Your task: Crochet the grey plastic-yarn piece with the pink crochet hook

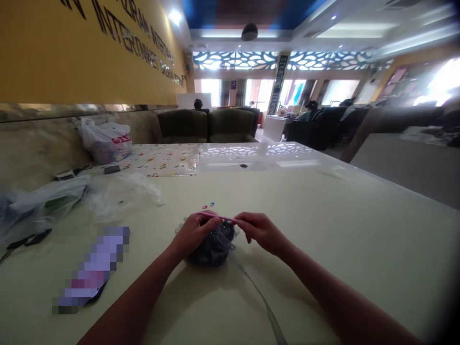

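Note:
A dark grey crocheted piece (212,251), rounded like a small bag or ball, rests on the table in front of me. My left hand (192,235) is closed around its left and upper side. A pink crochet hook (225,218) lies across the top, running between both hands. The fingers of my right hand (262,230) pinch the hook's right end. From the piece a flat grey ribbon yarn (257,290) trails down to the table's near edge. Just beyond it lie a pink stitch marker (205,207) and a blue stitch marker (212,204). My left fingertips are partly hidden.
A blurred-out purple item (98,263) lies left of my left arm. Clear plastic bags (124,194) and scissors-like black handles (38,237) are farther left. A full white carrier bag (109,139) stands by the wall near a patterned mat (165,158). People sit in the background.

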The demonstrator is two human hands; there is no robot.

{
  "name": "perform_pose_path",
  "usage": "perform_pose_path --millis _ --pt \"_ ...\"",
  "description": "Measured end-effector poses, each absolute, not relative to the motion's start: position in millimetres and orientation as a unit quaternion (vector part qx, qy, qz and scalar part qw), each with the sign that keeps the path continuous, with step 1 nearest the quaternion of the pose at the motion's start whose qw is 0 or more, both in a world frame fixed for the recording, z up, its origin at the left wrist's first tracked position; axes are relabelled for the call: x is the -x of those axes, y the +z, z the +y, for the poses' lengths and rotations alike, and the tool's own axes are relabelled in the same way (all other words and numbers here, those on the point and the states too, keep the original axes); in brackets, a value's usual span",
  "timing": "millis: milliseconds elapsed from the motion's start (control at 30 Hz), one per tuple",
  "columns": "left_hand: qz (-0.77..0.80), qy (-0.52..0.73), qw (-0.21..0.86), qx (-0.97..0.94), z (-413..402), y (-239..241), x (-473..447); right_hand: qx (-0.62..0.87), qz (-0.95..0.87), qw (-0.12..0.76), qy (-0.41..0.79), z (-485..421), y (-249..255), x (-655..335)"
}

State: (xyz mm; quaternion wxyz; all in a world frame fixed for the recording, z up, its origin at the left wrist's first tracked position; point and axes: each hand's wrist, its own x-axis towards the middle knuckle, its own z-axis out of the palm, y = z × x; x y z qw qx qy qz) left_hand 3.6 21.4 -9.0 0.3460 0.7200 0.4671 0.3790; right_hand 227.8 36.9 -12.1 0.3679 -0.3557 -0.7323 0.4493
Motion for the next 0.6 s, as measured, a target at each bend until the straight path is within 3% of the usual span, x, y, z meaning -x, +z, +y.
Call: perform_pose_path --millis 167,333,600 --pt "0.458 0.398 0.363 -0.707 20.0 -12.8 -7.4 0.368 -0.713 0.363 0.474 31.4 -21.2 -235.5" --pt "0.517 0.458 0.197 -0.695 25.8 2.2 23.4 0.373 -0.622 0.456 0.516 35.9 -30.2 -236.6" --pt "0.608 0.323 0.190 -0.699 -7.1 -25.8 55.1 0.334 -0.520 0.536 0.575 48.3 -27.6 -241.9"
